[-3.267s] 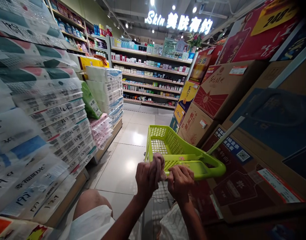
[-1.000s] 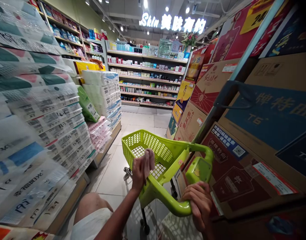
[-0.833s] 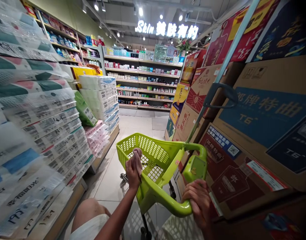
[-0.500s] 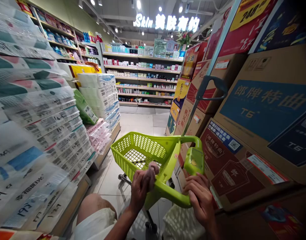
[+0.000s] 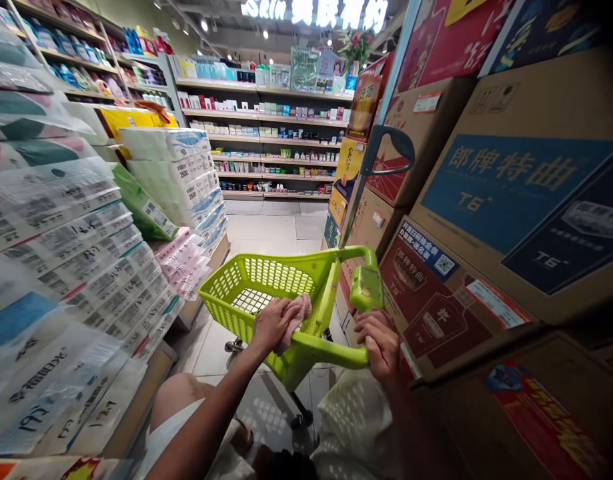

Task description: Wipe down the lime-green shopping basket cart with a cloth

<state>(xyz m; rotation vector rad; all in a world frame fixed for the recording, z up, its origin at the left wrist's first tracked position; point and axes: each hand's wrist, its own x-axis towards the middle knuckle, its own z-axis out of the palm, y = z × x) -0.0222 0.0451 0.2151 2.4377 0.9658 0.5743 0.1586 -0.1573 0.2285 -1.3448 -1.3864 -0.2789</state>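
A green plastic shopping cart (image 5: pixel 226 310) stands in front of me, its slatted basket facing away to the left. My left hand (image 5: pixel 272 327) is closed on a pinkish-grey cloth (image 5: pixel 297 315), which rests against the near rim of the basket. My right hand (image 5: pixel 379 341) is wrapped round the right end of the cart's green handle (image 5: pixel 353 357), just below a small green box (image 5: pixel 367 288) fixed to the frame. A grey pole with a dark loop grip (image 5: pixel 393 150) rises beside the cart. Inside the basket I see only its lattice floor.
Stacked packs of tissue paper (image 5: pixel 86 247) line the left side, close to my arm. Cardboard cartons (image 5: pixel 516 193) are piled high on the right, near the handle. Tiled floor (image 5: pixel 259 227) runs ahead to shelves of small boxed goods (image 5: pixel 266 123).
My left hand has moved the cloth slightly up and left along the basket rim. The view has tilted down and turned a little right. My right hand keeps its hold on the handle.
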